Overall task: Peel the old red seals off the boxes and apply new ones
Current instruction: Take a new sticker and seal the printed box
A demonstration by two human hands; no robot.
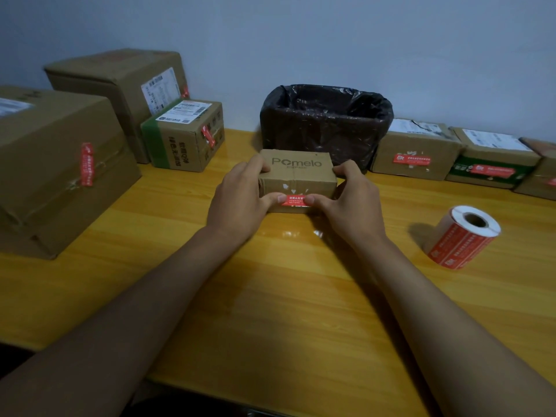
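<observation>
Box in hand: one small cardboard Pomelo box (298, 176) stands on the yellow wooden counter (270, 296), at its middle, just in front of the bin.
Red seal on it: one red seal (296, 200) lies along the lower front face of the Pomelo box; white scraps of torn label show above it.
Left hand: the left hand (240, 200) grasps the box's left end, fingers over the top edge, thumb pressing the seal's left end.
Right hand: the right hand (349, 197) grasps the box's right end, thumb pressing the seal's right end.
Boxes to the left: three, a large one (54, 164) nearest, a large one (120, 82) by the wall and a smaller one with green tape (183, 136); each shows one red seal.
Boxes to the right: three in a row by the wall (415, 152), (493, 161), (538, 176), each with a red seal on its front.
Seal roll: one roll of red seals (463, 236) lies on its side on the counter, well right of the hands.
Bin: one bin lined with a black bag (325, 121) stands against the wall.
</observation>
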